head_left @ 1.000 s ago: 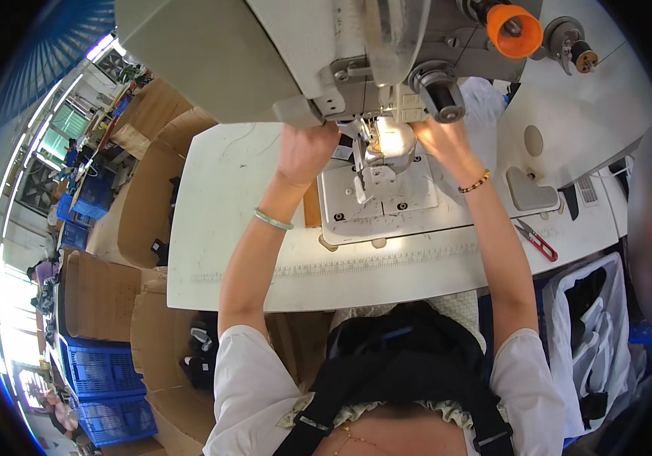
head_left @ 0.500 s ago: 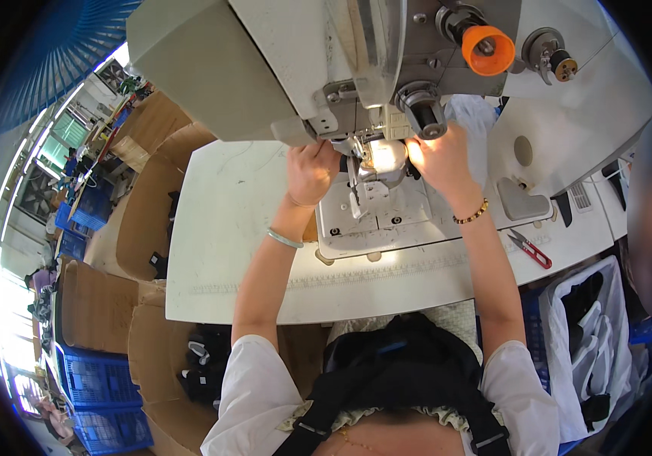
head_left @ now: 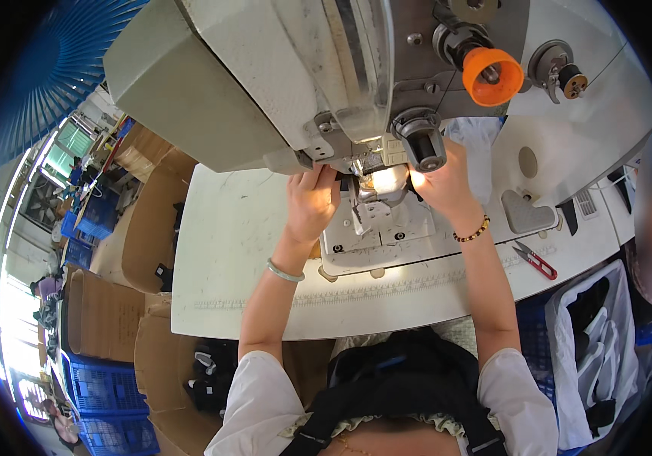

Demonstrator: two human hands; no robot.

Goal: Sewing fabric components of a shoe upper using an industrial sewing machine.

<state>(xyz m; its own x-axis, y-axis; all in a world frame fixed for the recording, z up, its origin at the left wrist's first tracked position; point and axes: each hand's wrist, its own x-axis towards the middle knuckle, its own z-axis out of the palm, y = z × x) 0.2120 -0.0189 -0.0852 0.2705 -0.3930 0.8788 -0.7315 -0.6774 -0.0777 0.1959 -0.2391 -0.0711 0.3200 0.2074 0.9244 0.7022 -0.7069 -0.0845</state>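
Observation:
A large pale sewing machine (head_left: 235,83) stands in front of me, its lamp lighting the needle area (head_left: 383,181) brightly. Left of the needle, my left hand (head_left: 313,201) has its fingers curled close under the machine head. Opposite it, my right hand (head_left: 444,186) is closed at the right side of the lit spot, partly behind a dark cylindrical knob (head_left: 424,144). A bit of dark material shows beside the fingers; what each hand grips is mostly hidden by the machine. Below the needle lies the metal bed plate (head_left: 367,242).
Red-handled thread snips (head_left: 536,261) lie on the white table (head_left: 227,251), right of my right forearm. Cardboard boxes (head_left: 105,311) and blue crates (head_left: 105,387) stand at the left. A white-lined basket (head_left: 561,342) of black and white pieces sits at the right.
The view has shifted, so the machine and table sit slightly lower in the picture. Both hands stay beside the needle area, with little visible change in their grip.

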